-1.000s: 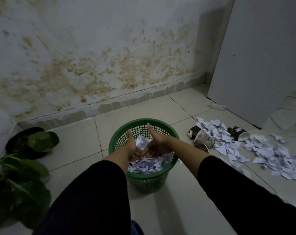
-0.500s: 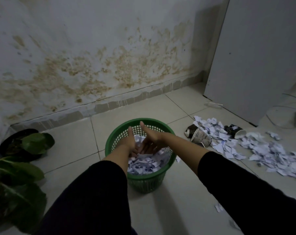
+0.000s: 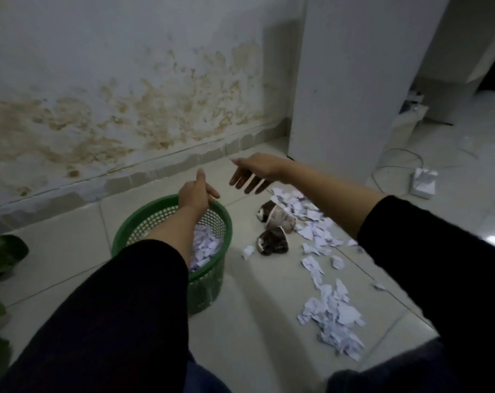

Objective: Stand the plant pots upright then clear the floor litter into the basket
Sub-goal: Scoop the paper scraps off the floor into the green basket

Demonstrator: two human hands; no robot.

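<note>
Hovering over the far rim of the green basket point(image 3: 172, 222), the left hand point(image 3: 193, 192) holds nothing, its fingers relaxed. The right hand point(image 3: 256, 173) is spread wide in the air, also holding nothing. Torn paper point(image 3: 330, 310) and what look like crushed cups point(image 3: 274, 242) lie on the floor point(image 3: 254, 336) right of the basket. Plant leaves point(image 3: 2, 251) show at the left edge.
</note>
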